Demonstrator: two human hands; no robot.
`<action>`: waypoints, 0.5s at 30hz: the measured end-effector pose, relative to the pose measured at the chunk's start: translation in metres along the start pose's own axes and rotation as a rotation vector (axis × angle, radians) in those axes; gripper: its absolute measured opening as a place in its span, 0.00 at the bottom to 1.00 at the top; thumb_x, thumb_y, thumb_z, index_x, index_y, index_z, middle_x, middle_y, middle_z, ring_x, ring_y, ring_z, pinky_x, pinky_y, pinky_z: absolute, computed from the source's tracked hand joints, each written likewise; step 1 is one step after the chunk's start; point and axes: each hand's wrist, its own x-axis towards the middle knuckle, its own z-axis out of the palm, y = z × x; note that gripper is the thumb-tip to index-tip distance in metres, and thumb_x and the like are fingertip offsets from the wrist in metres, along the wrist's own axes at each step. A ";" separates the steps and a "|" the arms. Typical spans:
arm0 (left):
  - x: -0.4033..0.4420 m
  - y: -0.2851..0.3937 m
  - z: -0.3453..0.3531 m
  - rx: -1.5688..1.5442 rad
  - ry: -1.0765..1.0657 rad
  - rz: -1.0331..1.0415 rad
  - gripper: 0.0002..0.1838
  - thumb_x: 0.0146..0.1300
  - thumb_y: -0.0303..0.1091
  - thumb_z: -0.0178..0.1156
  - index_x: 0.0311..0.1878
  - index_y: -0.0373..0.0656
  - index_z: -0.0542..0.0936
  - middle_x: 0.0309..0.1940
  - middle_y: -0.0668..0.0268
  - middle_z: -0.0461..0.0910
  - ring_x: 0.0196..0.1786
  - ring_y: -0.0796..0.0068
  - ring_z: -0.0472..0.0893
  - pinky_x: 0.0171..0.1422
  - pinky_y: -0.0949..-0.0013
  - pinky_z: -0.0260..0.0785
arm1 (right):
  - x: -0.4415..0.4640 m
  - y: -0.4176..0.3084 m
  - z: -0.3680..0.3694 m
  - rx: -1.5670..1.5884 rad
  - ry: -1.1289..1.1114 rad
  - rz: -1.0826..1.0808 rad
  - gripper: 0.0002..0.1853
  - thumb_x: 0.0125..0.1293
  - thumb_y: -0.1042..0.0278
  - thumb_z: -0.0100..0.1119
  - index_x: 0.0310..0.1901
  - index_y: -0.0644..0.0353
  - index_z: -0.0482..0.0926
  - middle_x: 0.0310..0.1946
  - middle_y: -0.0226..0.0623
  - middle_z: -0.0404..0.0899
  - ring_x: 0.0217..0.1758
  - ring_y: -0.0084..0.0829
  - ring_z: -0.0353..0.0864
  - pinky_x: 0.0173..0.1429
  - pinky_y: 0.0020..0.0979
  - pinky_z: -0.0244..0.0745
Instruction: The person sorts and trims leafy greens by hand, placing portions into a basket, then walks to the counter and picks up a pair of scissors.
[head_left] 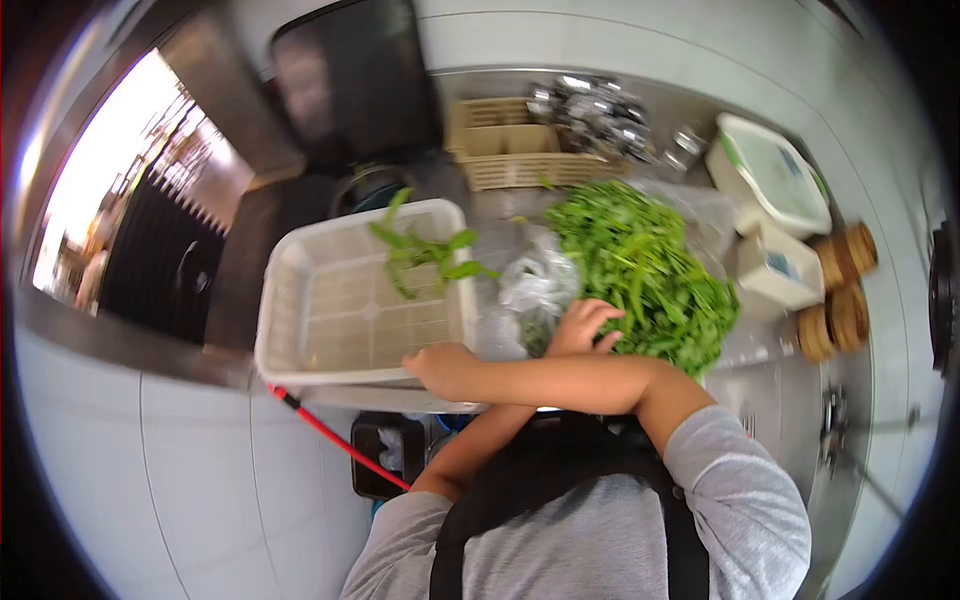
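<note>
My arms are crossed, the right over the left. My right hand (443, 369) is closed at the near rim of a white plastic basket (285, 375), its fingers curled at the edge. A few green leafy stems (415, 250) are at the basket's right side, partly over its rim. My left hand (583, 326) is at the left edge of a big heap of leafy greens (650, 270), fingers apart. Beside that hand is a crumpled clear plastic bag (540, 280) with something dark green in its lower part.
A beige divided rack (515, 170) and a pile of shiny metal or glass pieces (595, 110) stand at the back. White tubs (770, 175) and brown cylindrical pieces (845, 255) are on the right. A red pole (340, 440) slants below the basket, near a black bin (375, 475).
</note>
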 end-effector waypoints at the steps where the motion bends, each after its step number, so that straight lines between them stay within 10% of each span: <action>1: 0.001 -0.001 0.004 0.011 -0.002 0.018 0.17 0.51 0.32 0.63 0.46 0.45 0.76 0.43 0.60 0.73 0.48 0.59 0.70 0.54 0.61 0.63 | -0.008 0.000 -0.015 0.006 0.036 0.072 0.05 0.47 0.74 0.55 0.28 0.64 0.76 0.24 0.47 0.79 0.31 0.48 0.81 0.33 0.44 0.76; 9: 0.011 0.036 0.008 -0.109 -0.037 -0.333 0.16 0.56 0.32 0.59 0.48 0.40 0.75 0.44 0.61 0.75 0.51 0.61 0.71 0.58 0.59 0.59 | -0.165 -0.010 -0.139 -0.330 0.201 0.079 0.07 0.50 0.68 0.54 0.32 0.57 0.73 0.20 0.40 0.78 0.26 0.39 0.81 0.28 0.38 0.75; 15: -0.032 -0.085 0.022 0.004 -0.023 -0.174 0.13 0.58 0.32 0.58 0.47 0.40 0.76 0.43 0.63 0.75 0.49 0.66 0.72 0.54 0.65 0.62 | -0.349 -0.038 -0.179 -0.385 0.439 0.436 0.11 0.47 0.70 0.54 0.35 0.58 0.71 0.25 0.33 0.72 0.30 0.32 0.78 0.33 0.31 0.75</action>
